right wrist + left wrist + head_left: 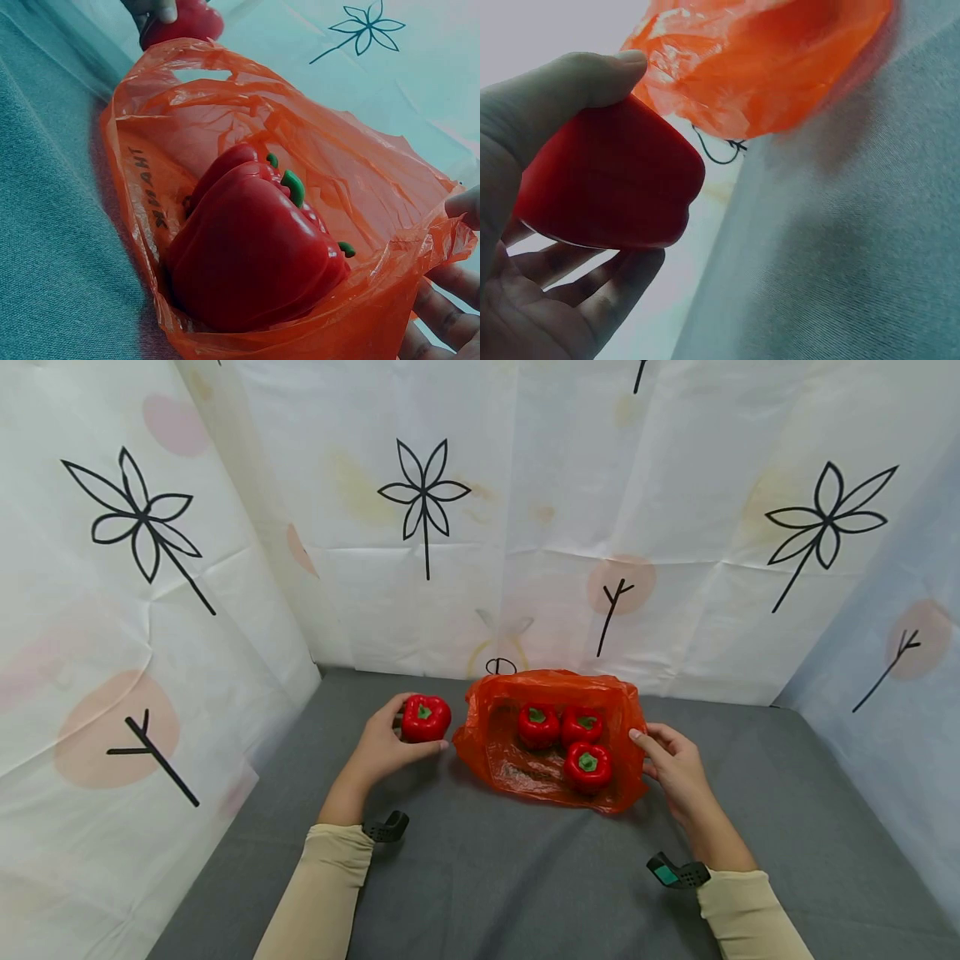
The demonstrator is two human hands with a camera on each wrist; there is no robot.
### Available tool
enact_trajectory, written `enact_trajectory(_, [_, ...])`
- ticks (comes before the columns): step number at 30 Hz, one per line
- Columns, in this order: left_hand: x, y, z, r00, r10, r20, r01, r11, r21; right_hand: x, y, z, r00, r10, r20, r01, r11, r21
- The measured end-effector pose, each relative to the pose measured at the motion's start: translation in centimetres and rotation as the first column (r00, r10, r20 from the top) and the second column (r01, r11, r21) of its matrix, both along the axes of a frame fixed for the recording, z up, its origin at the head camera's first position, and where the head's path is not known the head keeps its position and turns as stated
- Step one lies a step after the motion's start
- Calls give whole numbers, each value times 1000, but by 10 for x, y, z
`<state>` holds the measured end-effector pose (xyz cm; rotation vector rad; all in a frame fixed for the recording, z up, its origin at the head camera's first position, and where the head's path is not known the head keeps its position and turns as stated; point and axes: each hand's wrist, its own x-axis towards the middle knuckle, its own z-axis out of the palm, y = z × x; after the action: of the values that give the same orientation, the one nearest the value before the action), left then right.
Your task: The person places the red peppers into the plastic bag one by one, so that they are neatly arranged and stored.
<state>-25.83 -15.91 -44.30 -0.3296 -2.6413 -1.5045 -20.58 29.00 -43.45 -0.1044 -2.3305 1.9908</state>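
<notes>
My left hand grips a red bell pepper between thumb and fingers, just left of an orange plastic bag. In the left wrist view the thumb lies over the top of that pepper and the fingers reach beneath it. The bag lies with its mouth spread wide toward me. Inside sit three more red bell peppers with green stems, bunched toward the right side. My right hand pinches the bag's right edge between thumb and fingers; the right wrist view shows the bag film gathered there.
A grey cloth covers the table. White fabric walls printed with flowers and twigs stand behind and on both sides. Each wrist wears a dark strap. Printed lettering shows on the bag's inner side.
</notes>
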Motion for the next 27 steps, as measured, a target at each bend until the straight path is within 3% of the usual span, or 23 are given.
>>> enact_trajectory(6, [3, 2, 7, 999, -6, -33, 7, 1000, 23, 0, 0, 0, 1000, -1, 10, 1, 1000, 1])
enact_trajectory(27, [17, 19, 30, 997, -51, -54, 53, 998, 34, 0, -1, 3, 1000, 2, 16, -2, 1000, 9])
